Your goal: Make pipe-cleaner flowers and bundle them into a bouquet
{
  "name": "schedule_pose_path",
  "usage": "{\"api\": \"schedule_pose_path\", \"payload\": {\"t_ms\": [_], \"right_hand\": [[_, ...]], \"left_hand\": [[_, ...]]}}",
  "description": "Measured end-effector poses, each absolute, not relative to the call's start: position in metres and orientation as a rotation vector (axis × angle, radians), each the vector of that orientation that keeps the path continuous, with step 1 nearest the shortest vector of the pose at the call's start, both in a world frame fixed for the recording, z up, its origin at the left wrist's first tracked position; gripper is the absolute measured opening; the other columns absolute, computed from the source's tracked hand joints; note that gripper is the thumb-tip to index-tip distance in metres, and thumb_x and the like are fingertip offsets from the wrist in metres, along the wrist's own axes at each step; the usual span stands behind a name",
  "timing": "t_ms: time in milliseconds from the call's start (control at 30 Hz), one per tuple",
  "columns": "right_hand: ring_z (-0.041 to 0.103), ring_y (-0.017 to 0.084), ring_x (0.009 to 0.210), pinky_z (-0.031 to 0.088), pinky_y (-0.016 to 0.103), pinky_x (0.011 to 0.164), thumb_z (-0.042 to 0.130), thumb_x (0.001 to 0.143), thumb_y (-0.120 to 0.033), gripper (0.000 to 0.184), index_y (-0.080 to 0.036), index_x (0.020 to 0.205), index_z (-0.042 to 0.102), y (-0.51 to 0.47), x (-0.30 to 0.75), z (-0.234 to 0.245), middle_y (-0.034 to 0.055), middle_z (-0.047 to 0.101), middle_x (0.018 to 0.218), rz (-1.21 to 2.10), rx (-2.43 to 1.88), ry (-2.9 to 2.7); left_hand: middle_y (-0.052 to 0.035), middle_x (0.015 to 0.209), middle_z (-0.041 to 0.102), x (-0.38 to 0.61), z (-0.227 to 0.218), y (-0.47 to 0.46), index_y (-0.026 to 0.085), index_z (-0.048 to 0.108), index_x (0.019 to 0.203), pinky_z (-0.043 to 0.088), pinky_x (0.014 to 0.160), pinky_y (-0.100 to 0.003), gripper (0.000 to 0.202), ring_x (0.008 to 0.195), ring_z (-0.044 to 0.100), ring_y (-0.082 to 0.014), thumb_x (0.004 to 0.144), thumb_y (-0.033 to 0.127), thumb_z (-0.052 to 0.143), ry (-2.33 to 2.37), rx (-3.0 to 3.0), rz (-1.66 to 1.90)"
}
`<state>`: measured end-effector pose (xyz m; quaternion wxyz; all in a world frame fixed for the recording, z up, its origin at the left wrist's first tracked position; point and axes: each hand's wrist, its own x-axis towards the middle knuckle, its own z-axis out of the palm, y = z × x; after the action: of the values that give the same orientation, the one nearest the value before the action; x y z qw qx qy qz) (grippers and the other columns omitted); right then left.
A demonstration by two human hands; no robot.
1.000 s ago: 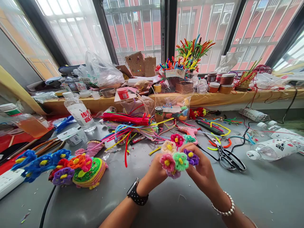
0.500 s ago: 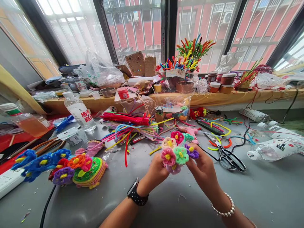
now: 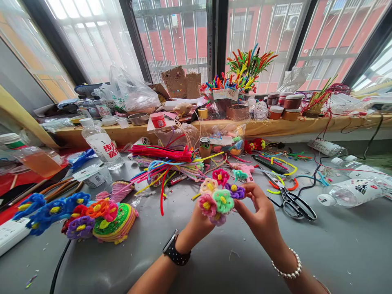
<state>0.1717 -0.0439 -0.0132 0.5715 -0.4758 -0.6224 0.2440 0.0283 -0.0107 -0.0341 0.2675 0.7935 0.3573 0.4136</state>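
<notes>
While a bunch of flowers (image 3: 223,200) is held just below the frame's centre by the left hand (image 3: 199,224), its partly hidden fingers clamped on it, the purple flower (image 3: 235,190) is met by the right hand (image 3: 259,214), whose grip cannot be told. Scissors (image 3: 286,197) are seen right of centre on the surface (image 3: 107,269).

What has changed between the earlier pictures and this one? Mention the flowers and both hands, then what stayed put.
The flower bunch in the left hand has shifted to the left, and its purple flower now sits closer to the mint-green one. The right hand stays beside the bunch; its grip is unclear. The scissors and blue flowers stayed in place.
</notes>
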Motion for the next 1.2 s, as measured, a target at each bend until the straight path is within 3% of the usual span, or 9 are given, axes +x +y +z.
{"api": "schedule_pose_path", "payload": {"t_ms": [100, 233, 367, 500, 733, 933, 1200], "right_hand": [[0.053, 0.017, 0.076, 0.044, 0.031, 0.07, 0.058, 0.069, -0.033, 0.026, -0.019, 0.09, 0.05, -0.04, 0.173, -0.016, 0.0039, 0.057, 0.083, 0.74, -1.125, -1.444], [0.055, 0.017, 0.076, 0.045, 0.029, 0.069, 0.046, 0.078, -0.033, 0.017, -0.019, 0.084, 0.054, -0.038, 0.175, -0.019, 0.0043, 0.059, 0.083, 0.916, -0.99, -1.463], [0.054, 0.015, 0.071, 0.045, 0.026, 0.065, 0.047, 0.077, -0.029, 0.014, -0.019, 0.074, 0.056, -0.039, 0.176, -0.018, 0.0028, 0.057, 0.078, 0.831, -1.023, -1.455], [0.053, 0.015, 0.069, 0.044, 0.026, 0.065, 0.049, 0.076, -0.026, 0.013, -0.019, 0.068, 0.056, -0.039, 0.175, -0.015, 0.0022, 0.054, 0.073, 0.748, -1.029, -1.501], [0.053, 0.015, 0.067, 0.045, 0.027, 0.065, 0.05, 0.074, -0.023, 0.007, -0.019, 0.073, 0.056, -0.041, 0.174, -0.016, 0.002, 0.056, 0.07, 0.643, -1.074, -1.513], [0.051, 0.012, 0.057, 0.045, 0.023, 0.049, 0.054, 0.071, -0.025, 0.016, -0.021, 0.083, 0.047, -0.043, 0.171, -0.017, 0.0001, 0.054, 0.069, 0.683, -1.062, -1.381], [0.048, 0.013, 0.063, 0.043, 0.026, 0.06, 0.05, 0.074, -0.022, 0.013, -0.02, 0.087, 0.051, -0.046, 0.17, -0.012, 0.0018, 0.052, 0.077, 0.635, -1.032, -1.529]], "left_hand": [[-0.0071, 0.098, 0.062, 0.027, -0.033, -0.01, 0.02, 0.061, 0.09, 0.038, 0.089, -0.034, 0.023, 0.094, 0.054, -0.0221, 0.069, 0.026, 0.054, 0.918, 2.162, 1.111], [-0.0059, 0.096, 0.063, 0.025, -0.03, -0.012, 0.02, 0.063, 0.087, 0.036, 0.09, -0.036, 0.02, 0.096, 0.053, -0.0216, 0.072, 0.023, 0.051, 0.86, 2.174, 1.071], [-0.0051, 0.091, 0.065, 0.025, -0.029, -0.015, 0.019, 0.062, 0.091, 0.041, 0.086, -0.033, 0.022, 0.098, 0.052, -0.0205, 0.076, 0.022, 0.047, 0.813, 2.087, 0.943], [-0.0035, 0.088, 0.066, 0.026, -0.022, -0.017, 0.019, 0.065, 0.083, 0.04, 0.087, -0.033, 0.02, 0.097, 0.053, -0.0198, 0.076, 0.022, 0.046, 0.782, 2.113, 0.872], [-0.0035, 0.088, 0.066, 0.026, -0.018, -0.017, 0.019, 0.065, 0.078, 0.037, 0.089, -0.033, 0.018, 0.092, 0.055, -0.0188, 0.075, 0.02, 0.048, 0.814, 2.138, 0.883], [-0.0015, 0.098, 0.063, 0.025, -0.027, -0.014, 0.021, 0.064, 0.083, 0.036, 0.09, -0.03, 0.018, 0.093, 0.054, -0.017, 0.072, 0.018, 0.05, 0.792, 2.199, 0.905], [-0.0047, 0.094, 0.064, 0.025, -0.022, -0.014, 0.02, 0.063, 0.086, 0.035, 0.09, -0.035, 0.021, 0.096, 0.052, -0.0205, 0.073, 0.029, 0.051, 0.914, 2.166, 0.948]]}}
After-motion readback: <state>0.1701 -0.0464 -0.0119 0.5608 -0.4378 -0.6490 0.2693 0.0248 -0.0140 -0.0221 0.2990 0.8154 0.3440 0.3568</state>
